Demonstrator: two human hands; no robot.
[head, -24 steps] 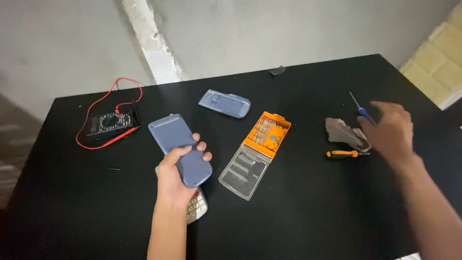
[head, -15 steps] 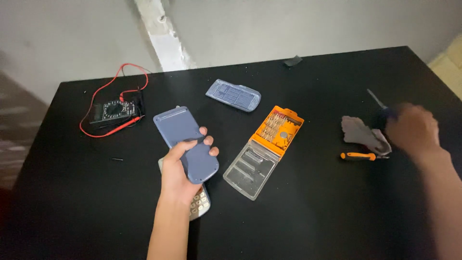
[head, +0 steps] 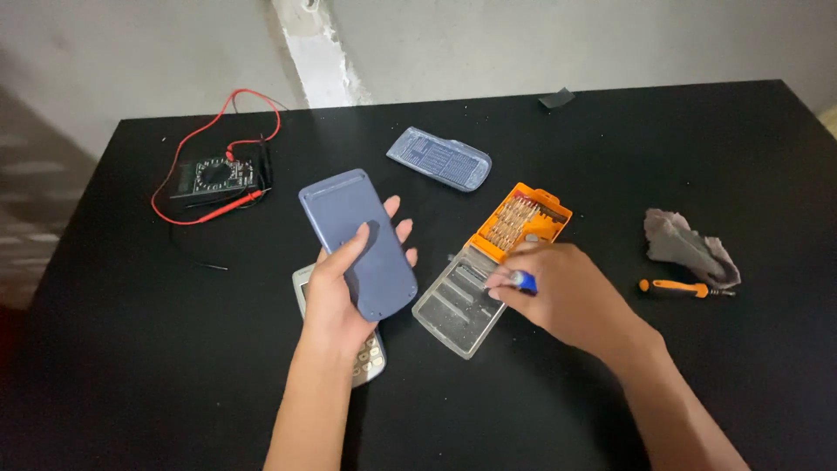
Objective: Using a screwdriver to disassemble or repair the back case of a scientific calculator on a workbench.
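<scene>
From above, the left hand (head: 336, 301) grips a blue-grey calculator cover (head: 357, 242), thumb across its face, fingers curled round its far edge, with a calculator (head: 370, 358) lying beneath the palm. The right hand (head: 567, 296) pinches a blue-handled tool (head: 523, 281) in closed fingertips over the bit case's clear lid (head: 458, 301).

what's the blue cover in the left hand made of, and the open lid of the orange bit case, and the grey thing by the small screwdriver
Blue cover: looks like matte moulded plastic, smooth and rigid with rounded corners. Case lid: clear hard plastic, since the black table shows through it. Grey thing: probably cloth, crumpled in soft folds.
</scene>
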